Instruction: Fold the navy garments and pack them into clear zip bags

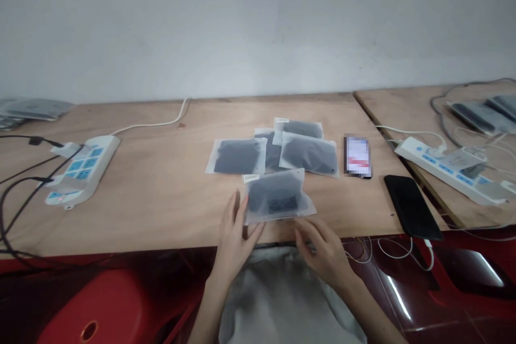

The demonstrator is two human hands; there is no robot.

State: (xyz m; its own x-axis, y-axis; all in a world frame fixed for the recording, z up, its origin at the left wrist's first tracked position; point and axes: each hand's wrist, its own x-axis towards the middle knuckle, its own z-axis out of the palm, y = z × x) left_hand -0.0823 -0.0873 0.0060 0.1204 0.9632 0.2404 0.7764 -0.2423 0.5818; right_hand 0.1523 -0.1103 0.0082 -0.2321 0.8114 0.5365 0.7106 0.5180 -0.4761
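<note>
A frosted plastic bag [276,193] with a dark folded item inside stands tilted near the table's front edge. It has a small white label at its upper left and a dark printed block low on its face. My left hand [236,234] grips its lower left corner, fingers along the side and thumb at the bottom edge. At the lower right edge is my right hand [322,247], fingertips by the bag and thumb apart from them. Just behind lie several similar bags: one on the left [237,157], others overlapping on the right [309,153].
A lit phone [357,156] and a dark phone [411,206] with a white cable lie to the right. Power strips stand left [86,166] and right [447,169], with cords around them. More bags [36,109] lie far left. A red stool [100,306] is below.
</note>
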